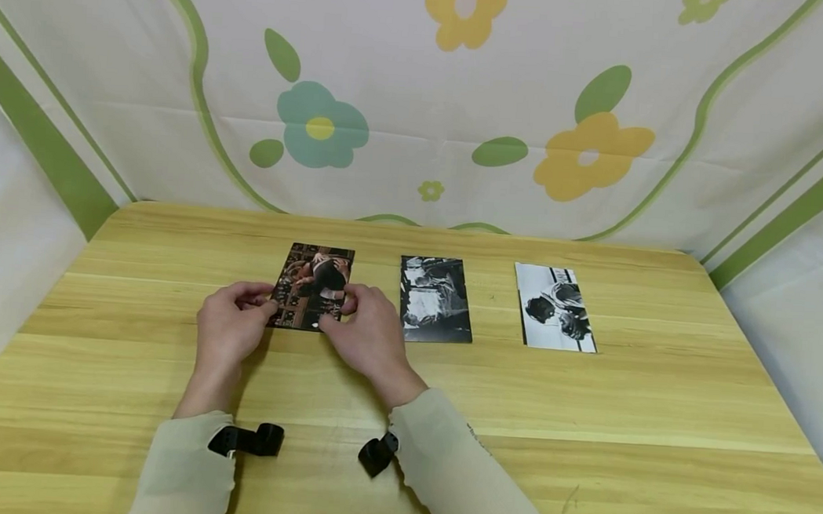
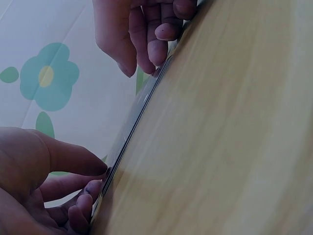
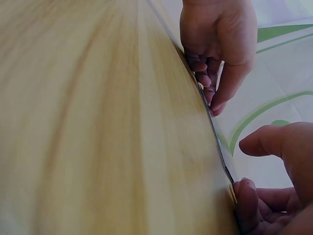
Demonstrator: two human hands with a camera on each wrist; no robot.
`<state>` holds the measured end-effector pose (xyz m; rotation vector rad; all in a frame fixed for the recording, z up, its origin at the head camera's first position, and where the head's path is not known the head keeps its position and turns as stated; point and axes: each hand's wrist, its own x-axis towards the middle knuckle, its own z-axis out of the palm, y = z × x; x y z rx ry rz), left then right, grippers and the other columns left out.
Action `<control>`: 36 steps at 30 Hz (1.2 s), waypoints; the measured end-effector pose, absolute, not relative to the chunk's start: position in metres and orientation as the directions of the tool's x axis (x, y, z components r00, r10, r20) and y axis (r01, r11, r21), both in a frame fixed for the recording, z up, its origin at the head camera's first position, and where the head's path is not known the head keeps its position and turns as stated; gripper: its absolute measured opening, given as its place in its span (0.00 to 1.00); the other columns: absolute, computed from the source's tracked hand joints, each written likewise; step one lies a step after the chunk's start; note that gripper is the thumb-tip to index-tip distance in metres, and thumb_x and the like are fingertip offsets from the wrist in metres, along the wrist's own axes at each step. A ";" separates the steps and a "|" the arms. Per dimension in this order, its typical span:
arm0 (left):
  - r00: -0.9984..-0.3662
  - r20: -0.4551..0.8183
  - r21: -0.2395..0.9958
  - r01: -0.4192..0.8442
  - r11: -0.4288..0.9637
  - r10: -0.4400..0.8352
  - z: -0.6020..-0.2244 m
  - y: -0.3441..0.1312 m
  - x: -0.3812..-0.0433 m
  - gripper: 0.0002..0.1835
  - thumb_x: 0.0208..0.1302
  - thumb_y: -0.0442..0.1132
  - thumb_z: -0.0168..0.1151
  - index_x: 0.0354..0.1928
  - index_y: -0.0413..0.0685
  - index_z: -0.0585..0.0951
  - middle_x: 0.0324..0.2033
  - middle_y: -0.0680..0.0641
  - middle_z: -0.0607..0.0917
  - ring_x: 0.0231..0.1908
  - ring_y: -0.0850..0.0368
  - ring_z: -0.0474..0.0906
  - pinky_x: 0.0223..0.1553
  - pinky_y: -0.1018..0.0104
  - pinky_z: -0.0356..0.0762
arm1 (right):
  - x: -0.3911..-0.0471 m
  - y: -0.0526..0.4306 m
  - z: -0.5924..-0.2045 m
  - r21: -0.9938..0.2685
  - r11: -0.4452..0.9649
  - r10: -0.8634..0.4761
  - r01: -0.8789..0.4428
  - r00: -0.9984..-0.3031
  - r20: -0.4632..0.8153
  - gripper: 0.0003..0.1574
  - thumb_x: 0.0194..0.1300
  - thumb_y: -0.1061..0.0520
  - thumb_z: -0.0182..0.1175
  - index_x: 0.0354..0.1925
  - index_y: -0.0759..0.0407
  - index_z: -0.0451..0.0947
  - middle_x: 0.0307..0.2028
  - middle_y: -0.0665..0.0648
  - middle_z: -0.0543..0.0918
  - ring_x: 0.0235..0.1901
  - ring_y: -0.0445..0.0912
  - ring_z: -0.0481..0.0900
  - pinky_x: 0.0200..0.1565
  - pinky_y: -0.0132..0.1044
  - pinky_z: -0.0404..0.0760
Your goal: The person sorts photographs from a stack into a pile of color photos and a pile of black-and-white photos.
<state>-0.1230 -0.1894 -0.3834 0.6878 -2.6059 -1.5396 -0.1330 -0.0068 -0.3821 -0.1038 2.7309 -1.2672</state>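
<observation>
A colour photo card (image 1: pixel 303 286) lies on the table at left, between the two hands. Its edge looks layered in the left wrist view, like a thin stack (image 2: pixel 132 128). My left hand (image 1: pixel 232 321) is at the card's left edge, thumb and fingertips pinching it. At the opposite edge is my right hand (image 1: pixel 367 333); its fingertips touch the side, while its thumb (image 3: pixel 261 140) is held up apart from the card in the right wrist view. To the right lie a black-and-white photo card (image 1: pixel 437 302) and another black-and-white one (image 1: pixel 557 309).
The wooden table (image 1: pixel 585 425) has its far edge against a white curtain (image 1: pixel 408 84) with flowers and green lines. Black straps with small devices (image 1: pixel 248 439) sit at both sleeve cuffs.
</observation>
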 end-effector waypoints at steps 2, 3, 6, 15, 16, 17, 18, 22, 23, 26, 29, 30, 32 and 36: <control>-0.902 -0.187 0.842 -0.351 0.409 -0.389 -0.383 -0.189 -0.123 0.17 0.73 0.34 0.66 0.61 0.41 0.87 0.46 0.46 0.85 0.41 0.57 0.74 0.36 0.70 0.72 | -0.133 -0.006 -0.382 -0.765 0.644 -0.116 -0.010 -0.990 -0.085 0.39 0.66 0.48 0.71 0.72 0.59 0.77 0.42 0.48 0.83 0.32 0.39 0.75 0.47 0.38 0.79; -0.902 -0.187 0.843 -0.351 0.409 -0.389 -0.383 -0.189 -0.124 0.17 0.73 0.34 0.66 0.61 0.41 0.87 0.46 0.47 0.85 0.41 0.57 0.74 0.36 0.70 0.72 | -0.133 -0.006 -0.382 -0.765 0.644 -0.115 -0.010 -0.990 -0.084 0.39 0.66 0.49 0.71 0.72 0.59 0.77 0.42 0.48 0.83 0.32 0.39 0.75 0.47 0.38 0.79; -0.900 -0.187 0.846 -0.351 0.401 -0.394 -0.383 -0.188 -0.125 0.17 0.73 0.34 0.67 0.61 0.41 0.87 0.47 0.46 0.86 0.41 0.57 0.75 0.36 0.72 0.73 | -0.133 -0.004 -0.382 -0.767 0.641 -0.112 -0.009 -0.990 -0.082 0.39 0.67 0.50 0.70 0.72 0.59 0.77 0.43 0.48 0.83 0.31 0.39 0.75 0.47 0.38 0.79; -0.868 -0.224 0.894 -0.364 0.261 -0.443 -0.377 -0.186 -0.127 0.19 0.75 0.38 0.66 0.64 0.46 0.86 0.54 0.49 0.85 0.46 0.63 0.77 0.40 0.77 0.76 | -0.130 0.011 -0.377 -0.889 0.457 -0.169 0.006 -0.981 -0.094 0.35 0.69 0.55 0.71 0.71 0.58 0.78 0.46 0.52 0.85 0.39 0.39 0.80 0.46 0.34 0.82; -0.869 -0.232 0.898 -0.364 0.246 -0.437 -0.374 -0.185 -0.127 0.19 0.75 0.39 0.67 0.64 0.46 0.86 0.54 0.51 0.84 0.47 0.63 0.77 0.42 0.76 0.77 | -0.130 0.015 -0.374 -0.903 0.429 -0.187 -0.006 -0.979 -0.083 0.34 0.69 0.55 0.71 0.71 0.58 0.78 0.47 0.53 0.86 0.40 0.40 0.81 0.46 0.34 0.83; -0.873 -0.241 0.903 -0.362 0.233 -0.423 -0.371 -0.185 -0.126 0.19 0.76 0.40 0.67 0.65 0.47 0.85 0.55 0.52 0.83 0.48 0.63 0.76 0.44 0.75 0.77 | -0.130 0.020 -0.370 -0.917 0.399 -0.204 -0.017 -0.976 -0.071 0.33 0.70 0.56 0.71 0.70 0.59 0.79 0.47 0.54 0.86 0.41 0.42 0.82 0.45 0.35 0.84; -0.882 -0.248 0.907 -0.357 0.224 -0.401 -0.368 -0.184 -0.125 0.19 0.76 0.42 0.67 0.65 0.47 0.85 0.57 0.52 0.82 0.50 0.62 0.76 0.47 0.73 0.76 | -0.130 0.024 -0.366 -0.924 0.380 -0.217 -0.034 -0.975 -0.053 0.32 0.71 0.56 0.70 0.70 0.58 0.79 0.47 0.54 0.87 0.42 0.43 0.82 0.45 0.36 0.85; -0.930 -0.267 0.921 -0.323 0.219 -0.251 -0.353 -0.175 -0.122 0.23 0.78 0.50 0.66 0.67 0.49 0.83 0.62 0.52 0.80 0.59 0.58 0.73 0.58 0.64 0.71 | -0.130 0.048 -0.347 -0.927 0.365 -0.216 -0.090 -0.976 0.010 0.27 0.73 0.53 0.69 0.67 0.54 0.82 0.49 0.53 0.88 0.45 0.45 0.85 0.45 0.38 0.86; -0.939 -0.268 0.924 -0.313 0.219 -0.214 -0.350 -0.172 -0.121 0.23 0.78 0.52 0.65 0.67 0.49 0.83 0.62 0.52 0.80 0.59 0.57 0.73 0.59 0.63 0.71 | -0.130 0.054 -0.343 -0.926 0.365 -0.204 -0.090 -0.979 0.015 0.25 0.74 0.52 0.69 0.67 0.52 0.83 0.49 0.52 0.89 0.46 0.45 0.85 0.45 0.38 0.86; -0.955 -0.261 0.934 -0.287 0.215 -0.139 -0.344 -0.160 -0.118 0.23 0.79 0.52 0.65 0.67 0.48 0.83 0.56 0.56 0.82 0.55 0.57 0.76 0.56 0.65 0.76 | -0.131 0.074 -0.335 -0.933 0.352 -0.155 -0.074 -0.988 0.020 0.23 0.73 0.51 0.69 0.64 0.48 0.85 0.49 0.52 0.89 0.46 0.46 0.85 0.43 0.38 0.83; -0.962 -0.249 0.944 -0.266 0.193 -0.108 -0.343 -0.148 -0.117 0.21 0.79 0.50 0.65 0.65 0.47 0.84 0.50 0.58 0.84 0.49 0.58 0.79 0.50 0.69 0.79 | -0.130 0.093 -0.333 -0.947 0.320 -0.103 -0.033 -0.995 0.000 0.22 0.72 0.52 0.69 0.63 0.46 0.86 0.48 0.53 0.89 0.45 0.46 0.84 0.40 0.37 0.83; -0.964 -0.247 0.947 -0.262 0.185 -0.100 -0.343 -0.144 -0.117 0.21 0.79 0.50 0.65 0.64 0.46 0.84 0.50 0.58 0.84 0.48 0.59 0.79 0.49 0.70 0.79 | -0.130 0.100 -0.333 -0.951 0.308 -0.085 -0.021 -0.996 -0.005 0.22 0.72 0.52 0.70 0.62 0.46 0.86 0.49 0.53 0.89 0.44 0.47 0.84 0.40 0.37 0.84; -0.967 -0.241 0.953 -0.253 0.166 -0.087 -0.343 -0.136 -0.117 0.20 0.78 0.49 0.66 0.64 0.46 0.84 0.51 0.57 0.85 0.46 0.59 0.79 0.48 0.71 0.79 | -0.128 0.114 -0.335 -0.955 0.295 -0.061 0.001 -0.998 -0.020 0.22 0.71 0.52 0.71 0.62 0.45 0.86 0.49 0.54 0.88 0.44 0.47 0.84 0.41 0.38 0.86; -0.972 -0.228 0.962 -0.233 0.143 -0.048 -0.345 -0.119 -0.117 0.18 0.78 0.46 0.67 0.62 0.44 0.85 0.53 0.50 0.86 0.47 0.56 0.80 0.47 0.69 0.80 | -0.125 0.140 -0.338 -0.953 0.304 -0.017 0.022 -0.999 -0.029 0.24 0.71 0.50 0.72 0.63 0.45 0.85 0.50 0.54 0.87 0.45 0.48 0.85 0.44 0.41 0.88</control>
